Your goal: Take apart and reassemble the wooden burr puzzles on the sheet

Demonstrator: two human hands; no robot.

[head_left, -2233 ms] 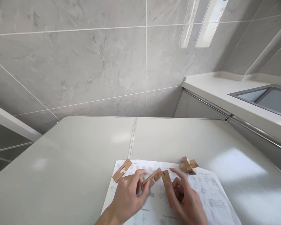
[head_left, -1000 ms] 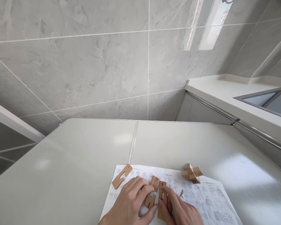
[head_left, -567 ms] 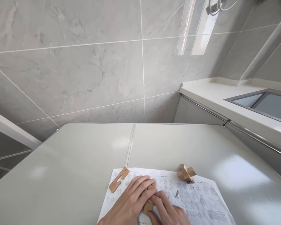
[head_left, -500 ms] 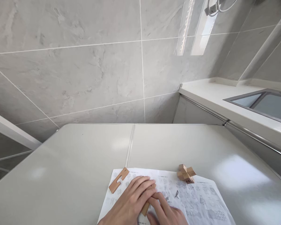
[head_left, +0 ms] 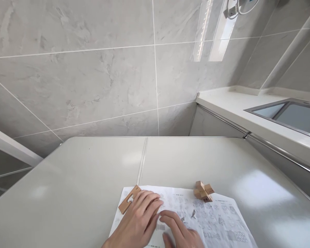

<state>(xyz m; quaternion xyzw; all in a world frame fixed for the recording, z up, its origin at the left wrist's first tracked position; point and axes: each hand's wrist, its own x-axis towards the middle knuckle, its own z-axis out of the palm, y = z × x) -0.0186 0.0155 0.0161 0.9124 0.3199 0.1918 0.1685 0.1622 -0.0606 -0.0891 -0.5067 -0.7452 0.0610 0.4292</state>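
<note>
In the head view, both hands are low over the printed sheet (head_left: 228, 220), which lies on the near part of the pale table (head_left: 93, 172). The left hand (head_left: 141, 217) is palm down with its fingers drawn close and bent over; a sliver of wood seems to show beneath its edge, but the knuckles cover so much that whether it grips a piece cannot be told. The right hand (head_left: 182, 230) has its thumb and fingertips parted, printed paper showing between them and no wood in the gap. Its forefinger tip comes right up to the left hand, touching or just beside it.

The notched block (head_left: 124, 206) lies aslant at the sheet's far left corner, partly hidden by the left hand. The cluster (head_left: 203, 192), blocks crossed through one another, sits at the far edge of the sheet, right of both hands and well apart from them.

To handle the pieces well, the person would probably do best to let the left hand steady from above while the right thumb and forefinger do the fine turning. Lifting the left fingers a little would bare the notches for checking, and keeping the left knuckles off the notched block would avoid nudging it
</note>
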